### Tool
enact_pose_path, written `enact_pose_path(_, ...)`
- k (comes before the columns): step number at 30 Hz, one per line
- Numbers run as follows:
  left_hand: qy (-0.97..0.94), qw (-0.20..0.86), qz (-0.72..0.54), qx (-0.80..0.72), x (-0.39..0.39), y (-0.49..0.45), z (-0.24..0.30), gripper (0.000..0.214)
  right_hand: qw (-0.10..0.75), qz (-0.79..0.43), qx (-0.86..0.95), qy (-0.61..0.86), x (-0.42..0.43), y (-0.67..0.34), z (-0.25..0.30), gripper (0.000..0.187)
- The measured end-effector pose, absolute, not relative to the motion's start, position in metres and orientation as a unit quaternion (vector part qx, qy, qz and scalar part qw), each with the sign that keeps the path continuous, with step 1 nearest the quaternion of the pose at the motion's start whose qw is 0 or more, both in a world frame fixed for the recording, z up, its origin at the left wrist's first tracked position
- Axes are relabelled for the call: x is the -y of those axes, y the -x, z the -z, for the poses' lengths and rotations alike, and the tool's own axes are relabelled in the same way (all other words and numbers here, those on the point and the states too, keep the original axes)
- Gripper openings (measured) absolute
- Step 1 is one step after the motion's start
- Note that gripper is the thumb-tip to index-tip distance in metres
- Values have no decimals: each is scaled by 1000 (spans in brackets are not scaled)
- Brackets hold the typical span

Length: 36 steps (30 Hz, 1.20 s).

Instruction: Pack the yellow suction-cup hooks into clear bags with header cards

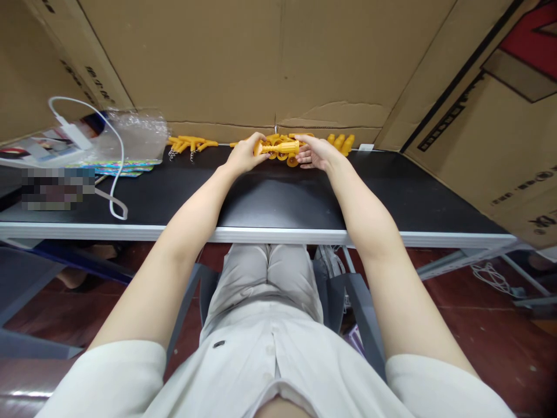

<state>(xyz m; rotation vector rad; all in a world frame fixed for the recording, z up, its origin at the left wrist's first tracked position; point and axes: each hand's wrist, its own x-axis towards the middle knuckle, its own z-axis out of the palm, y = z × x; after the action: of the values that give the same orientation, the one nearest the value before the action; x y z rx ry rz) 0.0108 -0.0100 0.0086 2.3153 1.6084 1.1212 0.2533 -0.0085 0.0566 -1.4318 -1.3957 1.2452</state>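
My left hand [247, 154] is closed around the left end of a yellow plastic piece [282, 148]. The piece lies level, with a thin ribbed shaft and a thicker grooved right end. At that thicker end is my right hand [317, 153], fingers apart; whether they touch the piece I cannot make out. Behind and below both hands are several more yellow parts, some with round ends [292, 160]. Left of my left hand, yellow branching parts [187, 142] lie with metal spirals [192, 155]. Beyond my right hand stand several yellow tapered parts [342, 143].
The black tabletop [278, 203] has a pale metal front edge [282, 235]. A cardboard wall [226, 64] rises behind it. At left are a white cable [116, 186], clear plastic wrap [143, 133] and colourful packets [130, 167]. A small white object [366, 147] sits at the back.
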Motion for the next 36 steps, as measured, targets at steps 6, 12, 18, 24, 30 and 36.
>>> enact_pose_path(6, -763, 46, -372, -527, 10, -11, -8, 45, 385, -489, 537, 570, 9, -252, -57, 32)
enact_pose_path(12, -769, 16, -358, -529, 8, -11, -6, 50, 390, -495, 524, 573, 8, -252, -57, 33)
enact_pose_path(18, -774, -8, -348, -528, 12, -12, -9, 51, 388, -505, 524, 565, 6, -254, -57, 37)
enact_pose_path(24, -773, -11, -330, -542, 21, -17, -14, 52, 392, -501, 527, 563, 6, -254, -56, 38)
enact_pose_path(30, -788, 0, -336, -517, 16, -15, -11, 61, 406, -520, 520, 542, 3, -253, -52, 34)
enact_pose_path(36, -779, 8, -381, -498, 12, -11, -9, 80, 469, -538, 503, 487, -1, -251, -59, 29)
